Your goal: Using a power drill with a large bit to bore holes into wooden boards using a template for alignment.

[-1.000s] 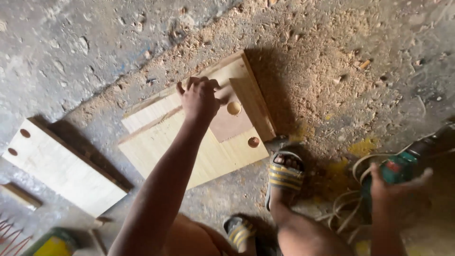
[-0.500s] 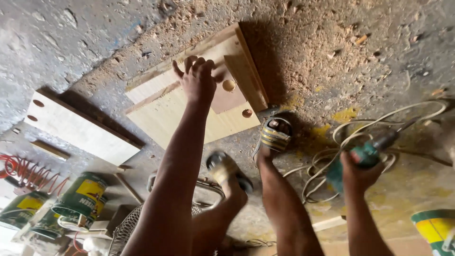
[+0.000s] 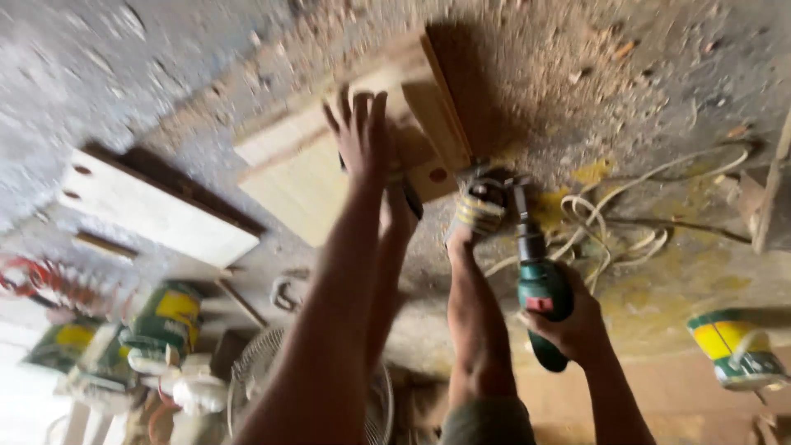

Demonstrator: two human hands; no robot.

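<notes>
Two hands: left hand (image 3: 362,136) on wooden panel (image 3: 313,177), right hand (image 3: 573,325) gripping green drill (image 3: 540,284).

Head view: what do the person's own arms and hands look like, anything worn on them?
Both arms are bare, with no sleeves in view. The left hand and right hand wear no gloves; no watch or bands show at the wrists. Motion blur hides finer detail such as rings.

Bare arms, sandals on

No sleeves on either arm, left hand (image 3: 362,136) and right hand (image 3: 577,325) without gloves, striped yellow-and-dark sandal (image 3: 479,210) on one foot, grey-green shorts hem (image 3: 486,422) showing.
</notes>
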